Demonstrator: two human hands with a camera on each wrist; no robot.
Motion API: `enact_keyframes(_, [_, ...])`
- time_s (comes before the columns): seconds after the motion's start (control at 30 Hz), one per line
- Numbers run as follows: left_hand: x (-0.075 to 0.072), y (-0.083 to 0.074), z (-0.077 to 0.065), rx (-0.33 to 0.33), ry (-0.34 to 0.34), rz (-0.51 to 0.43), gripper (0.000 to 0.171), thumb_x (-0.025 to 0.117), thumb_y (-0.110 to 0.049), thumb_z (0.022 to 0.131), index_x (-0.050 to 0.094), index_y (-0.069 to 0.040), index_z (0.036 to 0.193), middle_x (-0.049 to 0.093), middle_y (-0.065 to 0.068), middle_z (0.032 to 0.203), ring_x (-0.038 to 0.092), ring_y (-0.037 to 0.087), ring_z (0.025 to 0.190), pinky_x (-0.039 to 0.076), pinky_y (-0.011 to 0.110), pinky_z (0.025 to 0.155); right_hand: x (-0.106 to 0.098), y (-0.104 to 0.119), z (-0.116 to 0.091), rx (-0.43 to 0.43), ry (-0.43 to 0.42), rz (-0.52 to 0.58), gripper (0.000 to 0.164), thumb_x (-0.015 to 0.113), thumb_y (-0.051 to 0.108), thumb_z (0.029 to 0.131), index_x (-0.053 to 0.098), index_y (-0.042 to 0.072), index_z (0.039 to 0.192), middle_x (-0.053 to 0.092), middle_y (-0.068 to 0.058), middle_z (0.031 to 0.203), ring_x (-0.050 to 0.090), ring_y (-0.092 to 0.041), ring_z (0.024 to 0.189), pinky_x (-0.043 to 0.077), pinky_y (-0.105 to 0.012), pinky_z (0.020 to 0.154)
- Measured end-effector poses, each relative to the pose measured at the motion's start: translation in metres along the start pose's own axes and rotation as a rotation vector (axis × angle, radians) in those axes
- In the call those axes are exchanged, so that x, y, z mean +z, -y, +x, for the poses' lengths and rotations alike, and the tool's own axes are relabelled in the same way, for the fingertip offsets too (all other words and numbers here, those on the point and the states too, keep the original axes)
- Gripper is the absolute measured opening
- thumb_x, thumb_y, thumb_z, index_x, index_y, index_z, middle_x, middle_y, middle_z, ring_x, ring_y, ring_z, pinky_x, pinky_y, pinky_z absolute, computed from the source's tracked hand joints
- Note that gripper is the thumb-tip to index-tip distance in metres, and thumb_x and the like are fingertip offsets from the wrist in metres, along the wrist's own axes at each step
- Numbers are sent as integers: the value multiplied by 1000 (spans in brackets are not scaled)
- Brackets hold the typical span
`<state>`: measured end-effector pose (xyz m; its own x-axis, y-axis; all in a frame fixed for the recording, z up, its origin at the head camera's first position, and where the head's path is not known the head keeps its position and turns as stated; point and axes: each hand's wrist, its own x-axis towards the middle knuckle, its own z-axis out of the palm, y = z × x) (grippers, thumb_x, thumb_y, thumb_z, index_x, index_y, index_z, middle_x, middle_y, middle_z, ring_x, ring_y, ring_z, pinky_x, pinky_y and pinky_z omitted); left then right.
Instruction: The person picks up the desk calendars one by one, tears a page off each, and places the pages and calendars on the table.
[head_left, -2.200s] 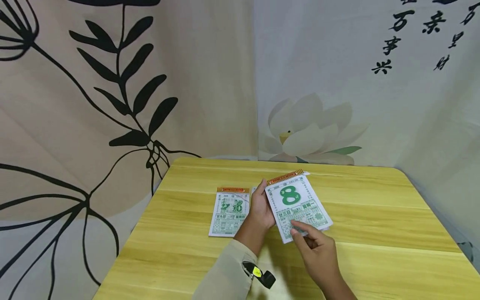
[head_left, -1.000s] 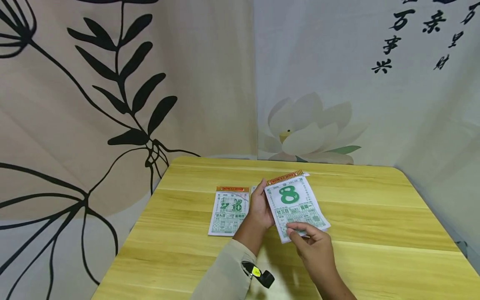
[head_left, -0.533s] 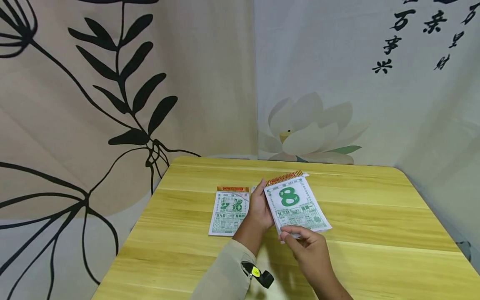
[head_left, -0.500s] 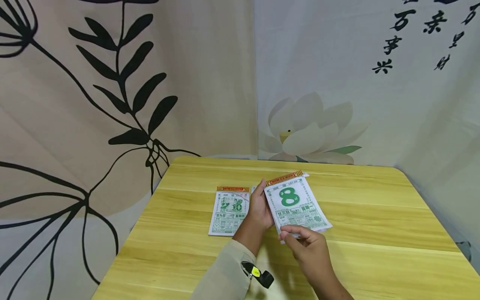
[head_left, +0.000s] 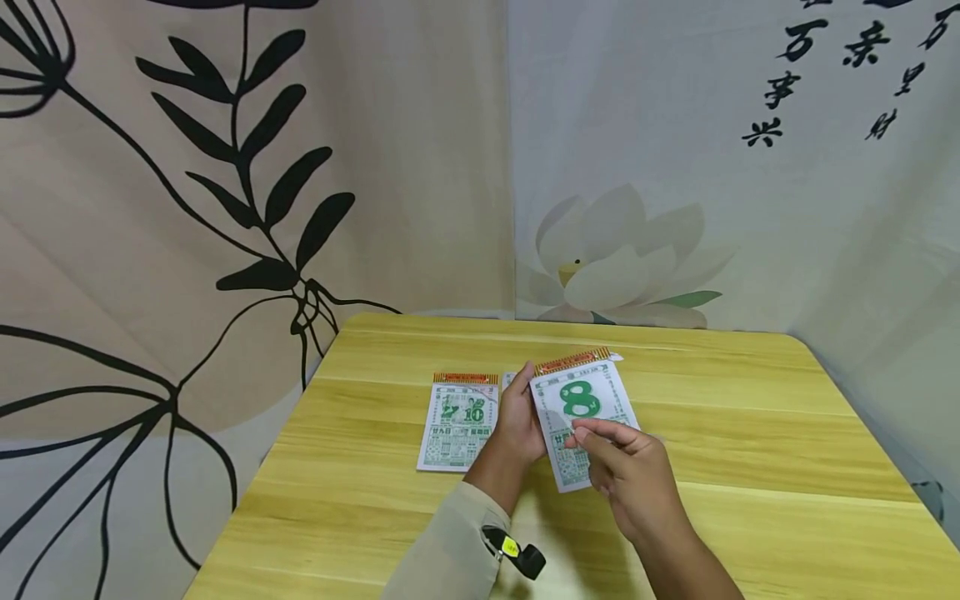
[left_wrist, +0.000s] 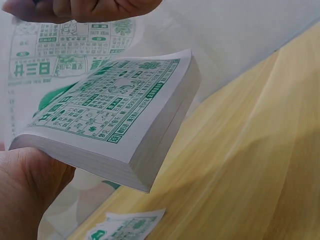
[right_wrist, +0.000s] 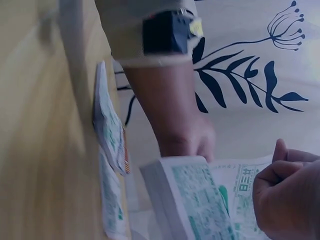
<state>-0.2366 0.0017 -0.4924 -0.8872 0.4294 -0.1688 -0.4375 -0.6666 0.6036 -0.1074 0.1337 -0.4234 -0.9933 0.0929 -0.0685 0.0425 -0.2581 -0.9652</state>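
Note:
My left hand (head_left: 521,423) grips a thick tear-off calendar (head_left: 572,468) by its left side, holding it tilted above the table. Its top page (head_left: 581,398), with a big green 8, is lifted at the bottom edge. My right hand (head_left: 641,479) pinches that edge between thumb and index finger. In the left wrist view the raised page (left_wrist: 32,67) bends up off the block, and the printed sheet beneath shows. A second calendar (head_left: 459,425) with a red-and-gold header lies flat to the left of my left hand.
Behind my left hand, loose printed paper (head_left: 507,379) peeks out, mostly hidden; the right wrist view shows it as paper (right_wrist: 113,195) beside the second calendar. The wooden table (head_left: 750,417) ends at patterned cloth curtains (head_left: 420,167).
My right hand has moved from the calendar's lower edge upward, raising the top page's bottom edge with it. My left hand and the calendar have shifted down only slightly.

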Motion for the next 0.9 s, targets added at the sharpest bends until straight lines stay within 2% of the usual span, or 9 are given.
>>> enact_keyframes(0.07, [0,0,-1,-4,8,5,66,32,-60,116,48,-11,158,63,7,152,63,22,142,49,38,121,-2,5,2,3,-25,-48,14,72,1,103,85,6,103,81,0,81,34,-5,47,29,-21,48])
enact_keyframes(0.17, [0,0,-2,-6,20,6,68,32,-59,116,43,-12,163,59,8,157,58,26,148,44,43,126,-5,9,4,6,-80,-204,11,75,3,101,84,1,107,80,1,82,34,-5,47,30,-19,47])
enact_keyframes(0.27, [1,-1,-3,-12,8,-16,66,33,-58,116,42,-12,163,58,9,158,56,29,151,41,47,130,-7,9,5,-10,-119,-377,14,80,8,98,85,2,110,80,-1,94,41,-5,52,35,-20,48])
enact_keyframes(0.37, [2,-2,-3,-17,-3,-21,64,34,-57,116,45,-13,162,58,10,159,55,29,152,40,48,131,-8,6,3,-40,-140,-472,14,82,11,98,87,5,110,80,-6,110,44,-6,55,38,-21,49])
enact_keyframes(0.47, [2,-1,-2,-15,2,-10,65,33,-58,116,45,-12,162,57,11,161,54,30,153,39,48,131,-7,3,2,-73,-151,-472,14,81,9,98,87,5,110,80,-9,115,45,-6,55,38,-21,48])
enact_keyframes(0.6, [1,-1,-1,-20,10,-9,68,33,-58,116,42,-12,165,56,10,162,54,29,153,39,47,131,-7,1,-1,-87,-169,-427,13,82,7,97,86,2,109,81,-1,108,57,-7,59,41,-21,50])
enact_keyframes(0.67, [1,-1,-1,-24,14,-11,68,34,-58,116,41,-13,166,58,8,159,56,27,151,42,44,129,-6,0,-2,-85,-176,-404,14,83,7,97,86,2,109,81,5,101,58,-8,59,41,-21,50])
enact_keyframes(0.77, [-1,-1,-1,-16,17,-2,64,34,-57,116,45,-13,162,65,4,150,64,22,141,50,39,120,-6,1,-2,-64,-172,-363,15,83,6,96,85,0,110,79,9,91,49,-4,52,37,-19,49])
enact_keyframes(0.9, [-5,0,-1,-4,12,22,56,32,-56,117,54,-15,147,71,-1,134,70,15,125,56,31,106,-4,5,-1,-19,-143,-237,16,80,1,97,83,-5,111,78,6,82,34,-4,48,31,-18,48])
